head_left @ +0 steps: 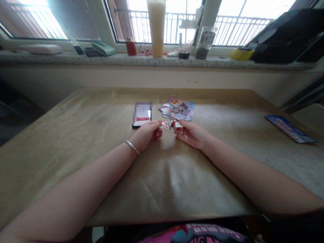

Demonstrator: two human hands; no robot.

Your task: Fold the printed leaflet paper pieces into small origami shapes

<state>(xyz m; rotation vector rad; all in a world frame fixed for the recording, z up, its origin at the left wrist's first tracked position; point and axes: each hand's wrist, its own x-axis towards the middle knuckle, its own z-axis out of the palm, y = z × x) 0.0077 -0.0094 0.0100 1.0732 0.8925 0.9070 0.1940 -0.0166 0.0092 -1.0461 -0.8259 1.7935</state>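
Between my two hands, above the middle of the table, is a small folded piece of printed paper, white with red and dark patches. My left hand, with a silver bangle at the wrist, pinches its left end between thumb and fingers. The right end is pinched by my right hand. A smartphone with a lit screen lies just beyond my left hand. Behind the folded paper is a loose stack of colourful printed sheets, lying flat.
A brown covering lies over the table. Toward the right edge rests a long blue printed packet. On the stone windowsill stand a tall yellowish container, a red jar, a clear container and a dark bag.
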